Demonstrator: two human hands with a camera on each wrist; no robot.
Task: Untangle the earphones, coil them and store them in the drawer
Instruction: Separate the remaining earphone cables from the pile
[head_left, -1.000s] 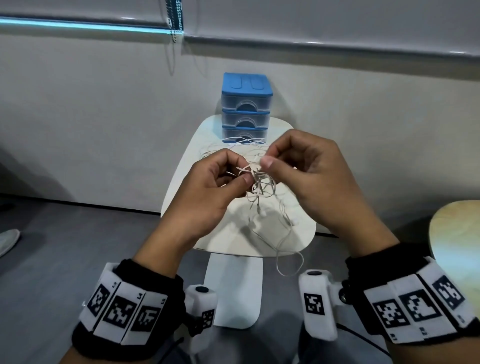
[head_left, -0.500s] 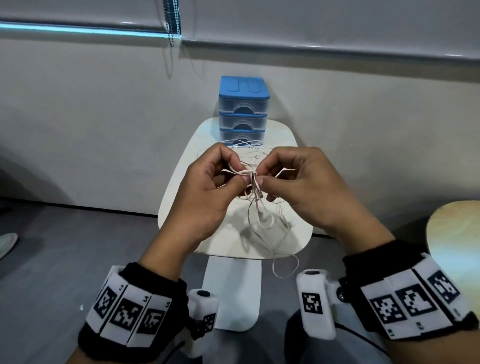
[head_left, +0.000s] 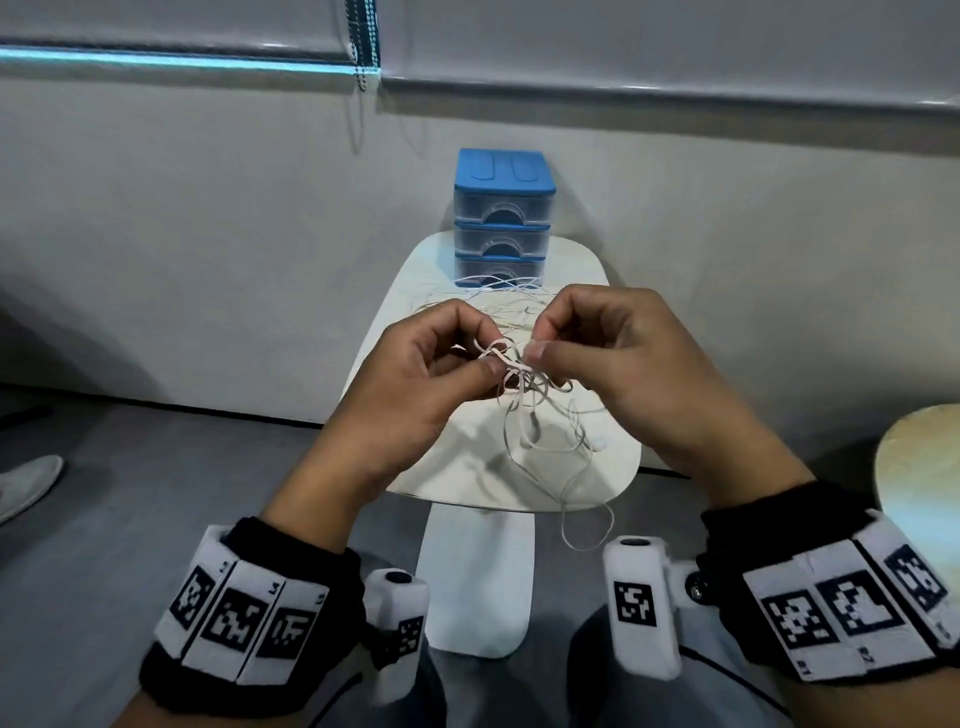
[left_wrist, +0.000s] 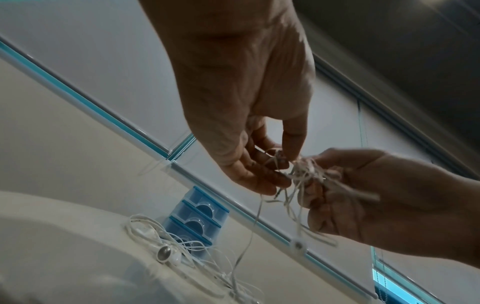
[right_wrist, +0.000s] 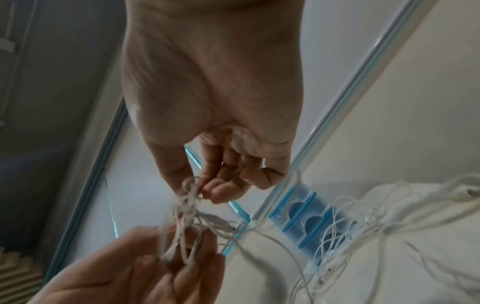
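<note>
Both hands hold a knot of thin white earphone cable (head_left: 511, 366) in the air above a small white table (head_left: 467, 467). My left hand (head_left: 431, 374) pinches the knot between thumb and fingers from the left. From the right, my right hand (head_left: 597, 358) pinches strands of it too. Loose loops (head_left: 587, 525) hang from the knot past the table's near edge. More tangled earphones (left_wrist: 166, 253) lie on the table in front of the blue drawer unit (head_left: 503, 218), whose three drawers are closed. In the wrist views the knot (left_wrist: 303, 174) (right_wrist: 187, 218) sits between the two hands' fingertips.
The drawer unit stands at the far end of the table against a pale wall. A second, wood-coloured table edge (head_left: 919, 467) is at the right. A shoe (head_left: 26, 483) lies on the grey floor at the left.
Both hands stayed on the knot and shifted their hold on it. The right hand dropped level with the left, then drew slightly to the right, and the hanging loops swung.
</note>
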